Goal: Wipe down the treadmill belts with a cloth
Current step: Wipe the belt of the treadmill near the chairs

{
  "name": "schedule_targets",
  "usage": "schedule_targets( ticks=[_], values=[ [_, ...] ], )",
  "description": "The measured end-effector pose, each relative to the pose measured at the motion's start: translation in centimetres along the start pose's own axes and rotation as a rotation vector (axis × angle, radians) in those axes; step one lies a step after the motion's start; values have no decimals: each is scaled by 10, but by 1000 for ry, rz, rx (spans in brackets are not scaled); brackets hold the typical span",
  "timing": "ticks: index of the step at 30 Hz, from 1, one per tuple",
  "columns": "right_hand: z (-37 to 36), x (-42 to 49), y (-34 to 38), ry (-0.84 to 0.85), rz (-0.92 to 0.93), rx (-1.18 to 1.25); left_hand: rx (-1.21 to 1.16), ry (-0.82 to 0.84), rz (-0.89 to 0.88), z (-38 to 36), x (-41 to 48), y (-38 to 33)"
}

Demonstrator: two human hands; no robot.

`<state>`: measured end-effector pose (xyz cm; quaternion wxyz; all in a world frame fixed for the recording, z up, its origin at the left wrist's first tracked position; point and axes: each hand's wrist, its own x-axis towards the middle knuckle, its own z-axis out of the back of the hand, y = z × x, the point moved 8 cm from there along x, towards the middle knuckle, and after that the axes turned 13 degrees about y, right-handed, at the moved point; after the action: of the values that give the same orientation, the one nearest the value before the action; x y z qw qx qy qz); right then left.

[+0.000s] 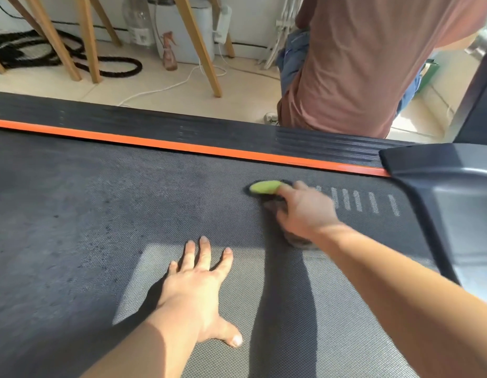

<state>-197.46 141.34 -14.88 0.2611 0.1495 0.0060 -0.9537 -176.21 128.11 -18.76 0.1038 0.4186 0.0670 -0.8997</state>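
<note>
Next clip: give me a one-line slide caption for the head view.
Right hand presses a yellow-green cloth onto the treadmill belt while the left hand rests flat on it.

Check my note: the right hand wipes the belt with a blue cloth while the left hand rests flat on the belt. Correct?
Not quite. The head view shows the cloth is yellow-green, not blue. Otherwise right: the right hand wipes the belt with it while the left hand rests flat on the belt.

Warm sunlight lands in a bright patch on the treadmill belt [160, 268], throwing hard shadows; the right hand [305, 211] smears with motion blur.
</note>
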Motion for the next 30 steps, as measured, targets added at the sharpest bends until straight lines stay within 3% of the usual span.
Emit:
schedule_targets(
  ticks=[3,6,9,12,14,16,20,24,28,30],
  values=[
    [12,12,-74,-53,-351,37,-10,-4,-5,-2,1,0],
    [4,19,-53,-39,-444,138,-18,4,-12,-2,1,0],
    [-8,23,27,-24,-295,301,-39,-3,-6,-2,2,0],
    [-18,6,120,27,38,227,-33,-11,4,-1,2,1],
    [-22,-3,138,47,209,127,-25,-14,1,-1,2,1],
    [-16,4,109,2,224,52,-23,-22,-7,-1,1,1],
    [4,24,-35,-49,-134,-11,-16,-27,-13,-3,2,2],
    [11,-10,-159,-109,-499,90,-33,-32,-19,-4,3,3],
    [-5,-18,-130,-126,-648,245,-31,-43,-11,-3,0,2],
    [-11,-11,-70,-115,-547,303,-38,-59,-11,-1,-1,2]
  ],
)
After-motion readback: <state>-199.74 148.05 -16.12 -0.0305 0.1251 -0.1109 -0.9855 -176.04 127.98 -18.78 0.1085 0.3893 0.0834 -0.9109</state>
